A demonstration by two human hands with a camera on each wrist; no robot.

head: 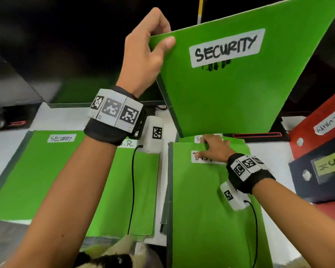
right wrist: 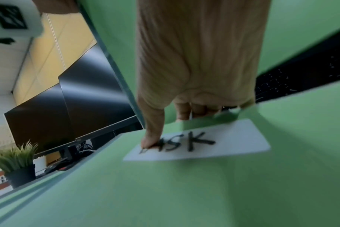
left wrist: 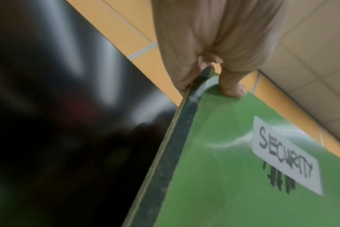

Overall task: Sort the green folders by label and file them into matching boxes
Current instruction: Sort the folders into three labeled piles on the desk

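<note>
My left hand (head: pixel 153 41) pinches the top left corner of a green folder (head: pixel 230 89) labelled SECURITY and holds it raised above the desk; the thumb (left wrist: pixel 231 87) lies on its front. Below it my right hand (head: pixel 214 149) grips the far edge of a green folder (head: pixel 211 209) labelled TASK, thumb (right wrist: pixel 151 138) on the white label (right wrist: pixel 213 141), fingers curled over the edge. That folder tops a pile on the right. Another SECURITY folder (head: pixel 37 171) lies flat at the left, and a folder marked H.R. (head: pixel 139 190) lies in the middle, partly under my left arm.
A red box file (head: pixel 317 120) labelled SECURITY and a dark blue one (head: pixel 321 171) labelled TASK stand at the right. Dark monitors (right wrist: pixel 78 99) stand behind the desk, with a keyboard (right wrist: pixel 301 73) at the back right and a small potted plant (right wrist: pixel 16 161) at the left.
</note>
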